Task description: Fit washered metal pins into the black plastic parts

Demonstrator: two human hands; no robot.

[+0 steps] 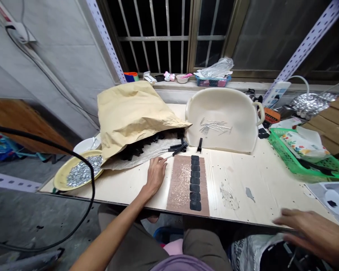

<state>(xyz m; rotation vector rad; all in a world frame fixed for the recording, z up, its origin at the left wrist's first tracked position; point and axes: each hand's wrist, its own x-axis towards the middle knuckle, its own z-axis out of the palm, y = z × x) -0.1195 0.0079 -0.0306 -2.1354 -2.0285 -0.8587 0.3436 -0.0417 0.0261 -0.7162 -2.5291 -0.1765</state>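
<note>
My left hand [156,174] rests on the table left of a brown mat, its fingers drawn together at the thin metal end of a black clip [179,149]. Several similar clips lie bunched there, at the mouth of a large paper bag [132,113] filled with black pieces. One black clip [200,145] lies apart, above the mat. Down the right side of the brown mat [178,188] runs a column of black rounded pads [195,180]. My right hand [307,227], blurred, hovers at the table's front right edge with fingers stretched out, above an open plastic bag [248,252] of dark pieces.
A white scoop-like tray [223,99] holds thin metal pins [214,126]. On the left, a yellow bowl [59,177] contains small silvery parts. A green basket [288,150] and a white plastic tray [327,195] stand right. A black cable [92,188] loops across the left foreground.
</note>
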